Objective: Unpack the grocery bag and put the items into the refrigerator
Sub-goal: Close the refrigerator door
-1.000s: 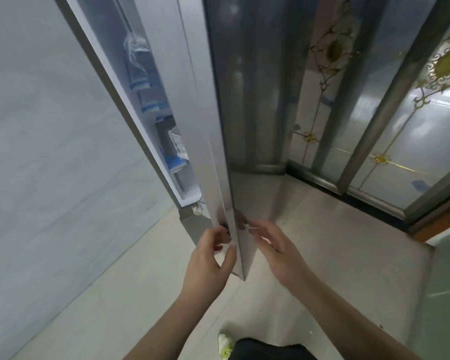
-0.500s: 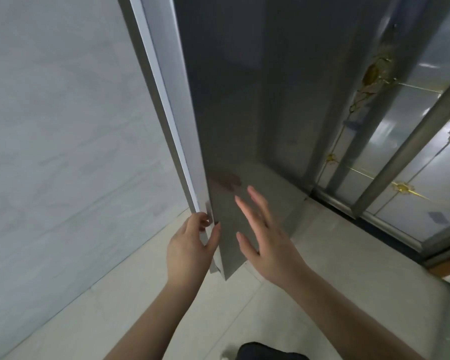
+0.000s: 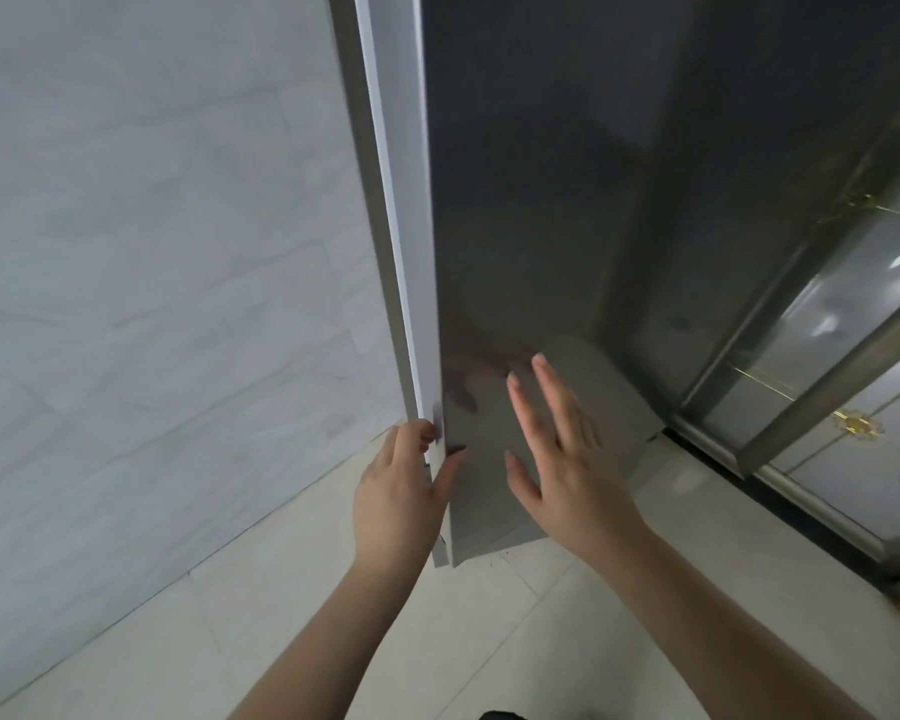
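Left hand (image 3: 398,504) grips refrigerator door (image 3: 515,252) edge; right hand (image 3: 567,459) spread flat

Floor (image 3: 292,631) is pale glossy tile w/ thin grout lines, runs up to the grey marble-look wall (image 3: 152,278) on the left. Fridge door (image 3: 515,252) bottom corner hangs over it; sliding door track (image 3: 780,491) sits on it at right.

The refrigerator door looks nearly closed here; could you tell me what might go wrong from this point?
1. The left hand curls around the refrigerator door edge near the bottom corner; its fingers could be pinched if the door shuts.
2. The right hand is spread open at the glossy front; a hard push could slam the door.
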